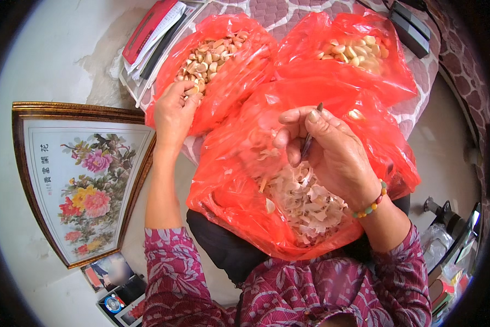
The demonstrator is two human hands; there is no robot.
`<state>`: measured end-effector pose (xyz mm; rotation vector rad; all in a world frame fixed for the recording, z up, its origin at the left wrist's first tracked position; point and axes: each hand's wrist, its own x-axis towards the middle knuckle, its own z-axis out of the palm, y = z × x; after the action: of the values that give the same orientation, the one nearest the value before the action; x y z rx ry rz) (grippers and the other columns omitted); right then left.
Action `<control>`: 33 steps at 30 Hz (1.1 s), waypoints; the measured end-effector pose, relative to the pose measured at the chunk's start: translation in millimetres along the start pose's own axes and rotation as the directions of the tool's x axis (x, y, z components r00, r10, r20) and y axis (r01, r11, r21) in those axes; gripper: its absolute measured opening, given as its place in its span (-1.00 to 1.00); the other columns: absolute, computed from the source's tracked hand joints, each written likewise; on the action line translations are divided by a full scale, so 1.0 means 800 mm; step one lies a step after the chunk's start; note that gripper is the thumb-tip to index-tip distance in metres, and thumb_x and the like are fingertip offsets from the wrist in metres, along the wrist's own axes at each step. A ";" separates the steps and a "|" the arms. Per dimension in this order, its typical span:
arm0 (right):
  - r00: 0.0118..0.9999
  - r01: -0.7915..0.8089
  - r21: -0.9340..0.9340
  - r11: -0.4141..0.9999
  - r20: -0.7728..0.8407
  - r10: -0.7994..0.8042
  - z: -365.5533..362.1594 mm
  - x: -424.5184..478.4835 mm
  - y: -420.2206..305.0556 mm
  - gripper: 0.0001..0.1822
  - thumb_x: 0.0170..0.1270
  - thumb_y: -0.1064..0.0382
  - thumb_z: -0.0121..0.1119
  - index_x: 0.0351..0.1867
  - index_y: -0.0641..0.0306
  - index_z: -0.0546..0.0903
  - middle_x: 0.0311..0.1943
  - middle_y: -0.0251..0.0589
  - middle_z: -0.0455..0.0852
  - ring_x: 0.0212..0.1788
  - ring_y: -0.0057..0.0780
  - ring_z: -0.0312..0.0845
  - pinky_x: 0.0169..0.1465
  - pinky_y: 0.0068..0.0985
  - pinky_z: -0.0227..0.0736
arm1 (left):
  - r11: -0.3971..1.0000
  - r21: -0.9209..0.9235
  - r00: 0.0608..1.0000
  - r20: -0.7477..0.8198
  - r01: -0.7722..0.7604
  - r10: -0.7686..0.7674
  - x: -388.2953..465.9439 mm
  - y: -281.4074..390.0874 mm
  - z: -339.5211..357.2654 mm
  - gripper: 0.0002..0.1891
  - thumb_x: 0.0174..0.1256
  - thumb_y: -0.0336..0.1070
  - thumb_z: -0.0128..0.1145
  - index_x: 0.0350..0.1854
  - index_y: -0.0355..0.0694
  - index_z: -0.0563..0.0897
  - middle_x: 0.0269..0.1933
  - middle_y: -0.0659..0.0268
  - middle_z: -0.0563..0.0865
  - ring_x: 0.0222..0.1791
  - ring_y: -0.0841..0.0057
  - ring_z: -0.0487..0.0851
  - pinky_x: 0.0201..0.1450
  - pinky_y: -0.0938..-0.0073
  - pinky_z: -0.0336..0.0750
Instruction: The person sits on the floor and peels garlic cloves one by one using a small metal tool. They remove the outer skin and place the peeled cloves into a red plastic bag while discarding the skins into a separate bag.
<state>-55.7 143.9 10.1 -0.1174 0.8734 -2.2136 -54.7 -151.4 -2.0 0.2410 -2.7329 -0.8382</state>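
My left hand [173, 110] is at the near edge of a red plastic bag [236, 94] full of unpeeled garlic cloves [208, 61]. Its thumb and forefinger close around one garlic clove [192, 90]. A slim dark pointed tool [307, 145], perhaps a small knife, is gripped in my right hand [326, 143], palm turned up. Below that hand, a second red bag [232, 196] spreads over my lap with papery garlic skins [306, 204] inside. Peeled cloves [359, 53] fill a third red bag [396, 81] at the far right.
The bags of cloves rest on a quilted cover [269, 20] with a pink and white pattern. Books and papers [153, 39] are stacked at the far left, and a dark box [410, 30] lies far right. A framed flower picture [89, 180] leans against the left wall.
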 end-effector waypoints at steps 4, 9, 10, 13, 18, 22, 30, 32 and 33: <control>0.998 0.042 -0.036 0.998 -0.046 -0.044 0.000 -0.001 -0.005 -0.61 0.48 0.06 -0.15 -0.01 0.36 0.51 -0.22 -0.19 0.64 -0.27 -0.53 0.50 -0.15 -0.55 0.42 | 0.898 -0.435 0.998 -0.035 -0.063 0.053 -0.031 0.085 -0.007 -0.76 0.11 -0.58 0.24 -0.14 -0.33 0.62 -0.28 0.38 0.63 -0.37 0.71 0.56 -0.32 0.68 0.45; 0.993 0.122 -0.089 0.989 0.004 -0.122 0.001 -0.007 -0.016 -0.64 0.48 0.11 -0.18 -0.04 0.34 0.53 -0.30 -0.25 0.64 -0.30 -0.59 0.51 -0.16 -0.61 0.41 | 0.633 -0.774 0.992 0.093 0.020 0.083 -0.083 0.147 -0.003 -0.73 0.08 -0.57 0.31 -0.14 -0.36 0.61 -0.22 0.38 0.61 -0.33 0.72 0.56 -0.24 0.70 0.49; 0.993 0.122 -0.121 0.985 0.009 -0.122 0.002 -0.011 -0.019 -0.67 0.43 0.10 -0.08 -0.08 0.32 0.56 -0.36 -0.33 0.62 -0.40 -0.67 0.45 -0.28 -0.68 0.37 | 0.628 -0.778 0.992 0.088 0.014 0.088 -0.090 0.154 0.002 -0.71 0.06 -0.56 0.33 -0.14 -0.35 0.61 -0.22 0.38 0.61 -0.32 0.72 0.57 -0.22 0.70 0.50; 0.998 0.059 -0.291 0.955 0.022 -0.055 0.010 -0.024 -0.020 -0.72 0.35 0.12 0.08 -0.13 0.30 0.58 -0.41 -0.42 0.59 -0.46 -0.75 0.36 -0.39 -0.72 0.30 | 0.663 -0.745 0.991 0.017 -0.075 0.131 -0.106 0.173 0.012 -0.71 0.05 -0.57 0.33 -0.15 -0.36 0.60 -0.22 0.31 0.62 -0.27 0.66 0.60 -0.17 0.66 0.55; 0.990 0.140 -0.238 0.961 0.045 -0.133 0.015 -0.035 -0.002 -0.75 0.19 0.30 0.29 -0.16 0.38 0.61 -0.33 -0.37 0.65 -0.30 -0.69 0.53 -0.26 -0.69 0.45 | 0.718 -0.612 0.943 -0.192 -0.331 0.271 -0.127 0.176 0.038 -0.75 0.09 -0.60 0.29 -0.16 -0.38 0.59 -0.22 0.23 0.63 -0.22 0.56 0.63 -0.18 0.61 0.56; 0.988 0.156 -0.331 0.931 0.075 -0.139 0.009 -0.043 -0.001 -0.75 0.18 0.30 0.30 -0.16 0.41 0.63 -0.34 -0.31 0.68 -0.28 -0.67 0.57 -0.23 -0.67 0.49 | 0.778 -0.541 0.948 -0.169 -0.319 0.271 -0.140 0.171 0.037 -0.78 0.08 -0.59 0.30 -0.20 -0.38 0.61 -0.23 0.20 0.63 -0.23 0.53 0.63 -0.18 0.58 0.55; 0.918 0.395 -0.289 0.872 0.107 -0.381 0.010 -0.043 0.027 -0.73 0.20 0.34 0.28 -0.09 0.40 0.64 -0.35 -0.32 0.71 -0.29 -0.70 0.56 -0.22 -0.70 0.48 | 0.757 -0.523 0.914 -0.317 -0.392 0.255 -0.144 0.182 0.048 -0.82 0.07 -0.59 0.31 -0.27 -0.32 0.63 -0.22 0.21 0.62 -0.24 0.55 0.59 -0.19 0.60 0.51; 0.892 0.449 -0.338 0.827 0.105 -0.441 0.010 -0.041 0.031 -0.75 0.21 0.32 0.27 -0.11 0.39 0.64 -0.38 -0.35 0.70 -0.31 -0.74 0.54 -0.24 -0.70 0.47 | 0.759 -0.510 0.909 -0.317 -0.404 0.271 -0.143 0.183 0.047 -0.83 0.08 -0.58 0.30 -0.27 -0.31 0.63 -0.20 0.21 0.62 -0.24 0.55 0.59 -0.19 0.61 0.50; 0.877 0.471 -0.367 0.802 0.103 -0.469 0.011 -0.041 0.033 -0.76 0.22 0.31 0.27 -0.12 0.39 0.65 -0.40 -0.37 0.69 -0.34 -0.76 0.51 -0.27 -0.71 0.45 | 0.770 -0.489 0.906 -0.309 -0.411 0.288 -0.143 0.183 0.045 -0.84 0.10 -0.58 0.29 -0.27 -0.31 0.63 -0.20 0.21 0.61 -0.23 0.55 0.59 -0.19 0.61 0.49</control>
<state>-12.9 148.4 5.9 -0.5888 1.3893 -2.4532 31.5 14.0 28.8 -0.2798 -2.1172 -1.3312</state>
